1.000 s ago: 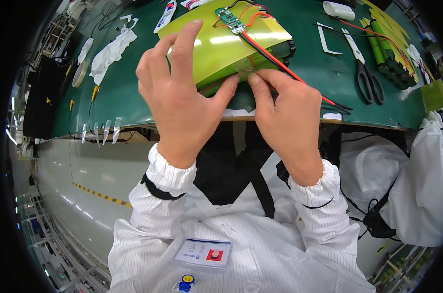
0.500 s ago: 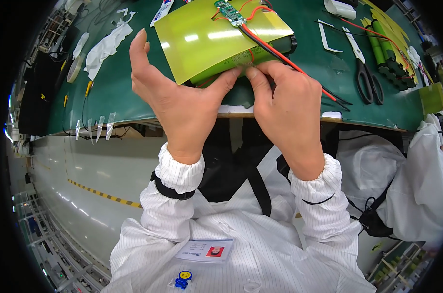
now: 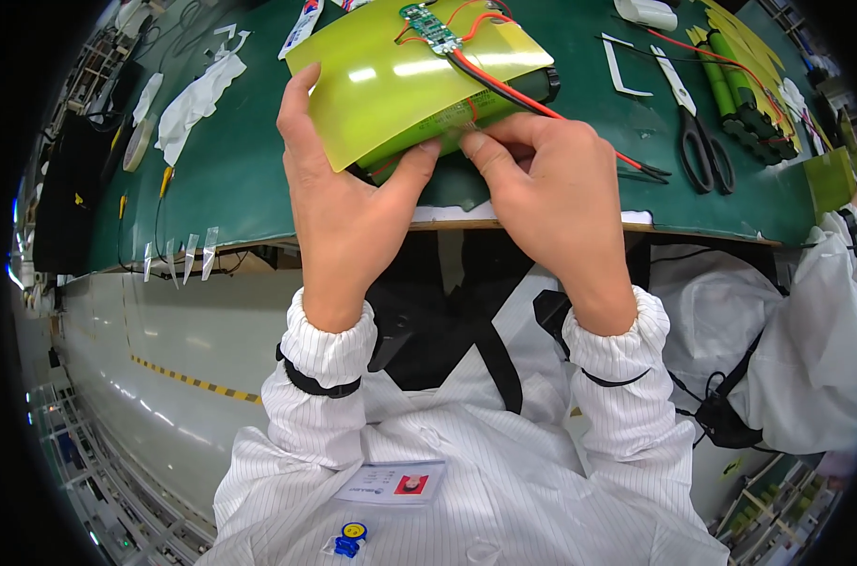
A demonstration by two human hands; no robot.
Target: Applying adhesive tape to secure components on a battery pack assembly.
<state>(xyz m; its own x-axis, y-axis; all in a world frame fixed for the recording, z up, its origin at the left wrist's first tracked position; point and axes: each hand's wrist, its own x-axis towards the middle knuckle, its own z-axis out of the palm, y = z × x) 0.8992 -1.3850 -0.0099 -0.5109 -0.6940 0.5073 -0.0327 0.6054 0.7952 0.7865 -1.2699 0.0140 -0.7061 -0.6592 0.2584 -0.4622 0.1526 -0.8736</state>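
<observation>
A battery pack of green cells (image 3: 402,151) lies at the near edge of the bench, partly covered by a glossy yellow-green insulating sheet (image 3: 353,108). On the sheet sits a small green circuit board (image 3: 430,28), from which thick red and black wires (image 3: 513,91) run over the pack towards the right. My left hand (image 3: 339,208) grips the pack's left side, fingers at the sheet's edge and thumb on the near cell. With thumb and forefinger together, my right hand (image 3: 565,179) pinches a small piece of clear tape (image 3: 467,126) against the pack's near side.
Black-handled scissors (image 3: 697,141) and another green cell pack (image 3: 745,104) lie on the right. Clear tape strips (image 3: 191,255) hang from the bench's left front edge. Farther left are crumpled white paper (image 3: 197,104) and a tape roll (image 3: 140,141).
My left hand has closed in from beside the pack onto its left side and the sheet. The right thumb and forefinger have moved slightly left along the near side. The view has shifted a little.
</observation>
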